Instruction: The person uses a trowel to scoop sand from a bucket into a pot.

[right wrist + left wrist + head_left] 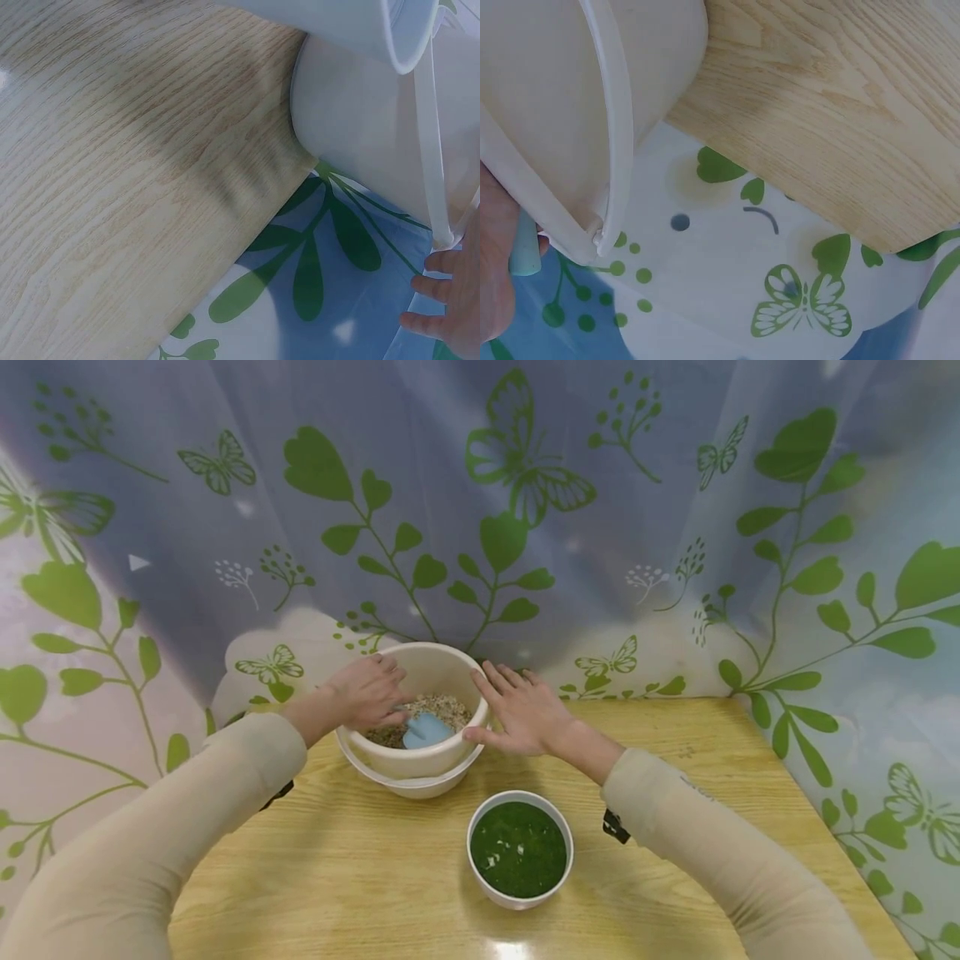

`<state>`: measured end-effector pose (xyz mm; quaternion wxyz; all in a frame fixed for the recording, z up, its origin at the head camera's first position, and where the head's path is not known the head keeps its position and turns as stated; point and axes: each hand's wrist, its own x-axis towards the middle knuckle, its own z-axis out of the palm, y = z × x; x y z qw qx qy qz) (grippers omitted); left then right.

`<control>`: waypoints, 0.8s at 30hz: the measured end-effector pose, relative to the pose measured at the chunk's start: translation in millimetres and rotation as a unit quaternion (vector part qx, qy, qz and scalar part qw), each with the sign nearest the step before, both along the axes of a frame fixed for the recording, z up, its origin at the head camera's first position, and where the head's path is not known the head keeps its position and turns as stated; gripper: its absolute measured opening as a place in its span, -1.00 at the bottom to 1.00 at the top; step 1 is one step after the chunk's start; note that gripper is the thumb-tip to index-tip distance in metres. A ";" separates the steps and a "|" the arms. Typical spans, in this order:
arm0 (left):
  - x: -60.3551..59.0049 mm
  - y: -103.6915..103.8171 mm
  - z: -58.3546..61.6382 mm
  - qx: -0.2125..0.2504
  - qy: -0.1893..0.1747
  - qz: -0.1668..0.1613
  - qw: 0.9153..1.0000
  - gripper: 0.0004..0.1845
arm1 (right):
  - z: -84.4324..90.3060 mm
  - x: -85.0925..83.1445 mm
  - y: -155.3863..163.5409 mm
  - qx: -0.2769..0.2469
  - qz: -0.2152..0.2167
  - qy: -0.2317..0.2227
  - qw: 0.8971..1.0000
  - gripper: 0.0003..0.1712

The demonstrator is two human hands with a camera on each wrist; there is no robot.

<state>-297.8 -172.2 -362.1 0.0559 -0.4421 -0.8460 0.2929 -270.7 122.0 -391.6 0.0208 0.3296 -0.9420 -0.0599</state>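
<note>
A cream-white bucket (438,672) stands near the back of the table with a loose grainy mix (448,708) inside. In it lies the blade of a light blue scoop (427,731). My left hand (369,693) reaches over the bucket's left rim and grips the scoop; the end of its handle (526,251) sticks out of the fist in the left wrist view. Against the bucket's right rim rests my right hand (525,710), its fingers extended and slightly spread. The bucket's white carrying handle (616,112) hangs down around the near side.
Nearer to me stands a smaller white tub (517,903) filled almost to the rim with green liquid (517,847) with pale bits on it. A wooden table (337,877) carries both containers. Close behind hangs a leaf-and-butterfly curtain (420,460).
</note>
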 end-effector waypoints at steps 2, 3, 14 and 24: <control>-0.4 -0.9 -0.4 0.008 -0.010 0.007 1.000 -0.50 | 0.0 0.0 0.0 0.000 0.000 -0.001 1.000 0.50; -0.5 -1.4 -0.6 0.011 -0.014 0.010 1.000 -0.49 | 0.1 0.1 0.0 0.001 0.001 -0.001 1.000 0.50; 0.0 -10.1 0.2 0.059 -0.045 0.043 0.996 -0.50 | -0.1 0.1 -0.2 0.000 0.002 0.002 1.000 0.51; 0.6 -28.5 3.8 0.101 -0.043 0.066 0.992 -0.54 | -1.5 0.2 0.2 -0.004 -0.001 -0.001 1.000 0.52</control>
